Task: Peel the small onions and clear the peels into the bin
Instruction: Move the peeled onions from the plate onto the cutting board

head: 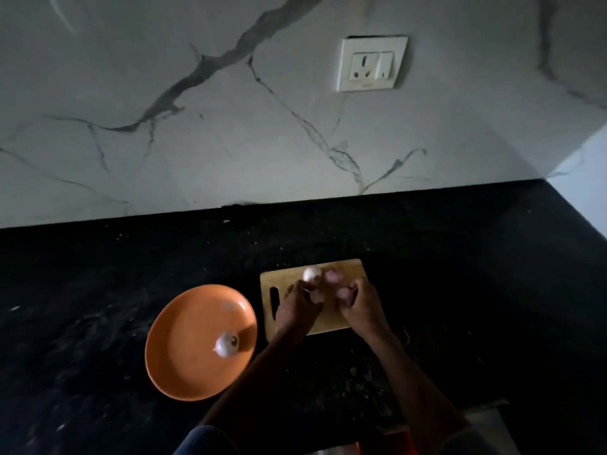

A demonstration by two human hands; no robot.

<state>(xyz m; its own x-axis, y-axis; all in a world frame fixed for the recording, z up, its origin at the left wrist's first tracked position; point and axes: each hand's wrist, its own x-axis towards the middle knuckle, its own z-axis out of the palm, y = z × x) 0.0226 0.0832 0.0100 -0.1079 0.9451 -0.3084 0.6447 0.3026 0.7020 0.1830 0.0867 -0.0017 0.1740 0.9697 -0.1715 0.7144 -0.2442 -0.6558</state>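
A wooden cutting board (285, 280) lies on the black counter. Both hands are over it. My left hand (297, 307) pinches something small and pale at its fingertips, just below a whitish onion (312, 274) that sits near the board's far edge. My right hand (361, 303) curls around a pinkish onion (345, 293). Another pinkish onion (332, 276) lies between the hands. One peeled whitish onion (226, 344) rests on an orange plate (184, 330) to the left of the board. The view is dim and blurred.
The black counter (98, 307) runs to a marble wall with a white socket (371, 64). Small specks lie on the counter in front of the board. A red and pale object (400, 438) shows at the bottom edge.
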